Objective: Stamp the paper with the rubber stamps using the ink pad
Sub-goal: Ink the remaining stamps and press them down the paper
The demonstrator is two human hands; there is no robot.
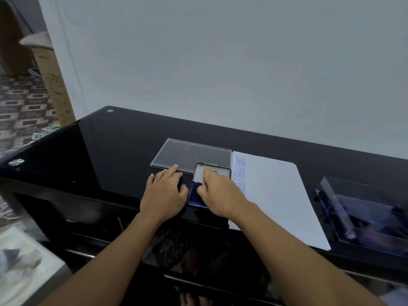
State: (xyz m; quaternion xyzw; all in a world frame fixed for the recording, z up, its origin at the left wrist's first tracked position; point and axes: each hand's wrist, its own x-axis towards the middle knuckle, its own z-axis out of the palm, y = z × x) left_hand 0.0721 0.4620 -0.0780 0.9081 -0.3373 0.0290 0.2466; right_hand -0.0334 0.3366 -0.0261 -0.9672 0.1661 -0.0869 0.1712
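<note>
– While left hand [164, 193] lies spread flat on table [110, 151], where is ink pad [195, 196]?
– Centre frame, lid raised, just left of paper [276, 195]. Right hand [220, 193] curls over it; grip cannot be determined.

**A Black Table With Four Things On It**

The shiny black table [106, 151] holds a flat clear lid [192, 154] at the back. An open blue ink pad [193, 195] sits in front of it. White paper [276, 195] lies just beside both. A clear box [364, 217] stands far right.
</note>
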